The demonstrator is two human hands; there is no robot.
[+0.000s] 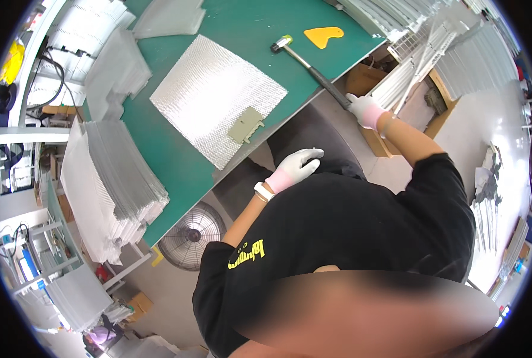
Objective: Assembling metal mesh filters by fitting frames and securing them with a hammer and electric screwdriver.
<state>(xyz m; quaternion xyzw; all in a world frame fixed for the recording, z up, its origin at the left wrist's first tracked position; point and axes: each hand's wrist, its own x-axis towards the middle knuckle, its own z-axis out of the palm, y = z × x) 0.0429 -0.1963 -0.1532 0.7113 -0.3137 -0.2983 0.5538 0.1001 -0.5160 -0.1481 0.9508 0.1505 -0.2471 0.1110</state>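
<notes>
On the green-topped table (152,137) lies a silvery sheet (212,89) with a fine mesh-like texture. A small grey-green plate with tabs (245,125) rests on the sheet's near right corner. To the right, a mallet (315,74) lies with its head on the table and its dark handle reaching past the edge. My right hand (366,111), in a white and pink glove, is closed around the handle's end. My left hand (296,167), gloved alike, hovers in front of my body near the table edge, its fingers apart and holding nothing.
A yellow scraper (324,36) lies beyond the mallet. Stacks of silvery sheets (125,173) line the table's left side, with more sheets (169,17) at the back. A round fan (192,234) stands below the near edge. Cardboard boxes (364,79) sit right of the table.
</notes>
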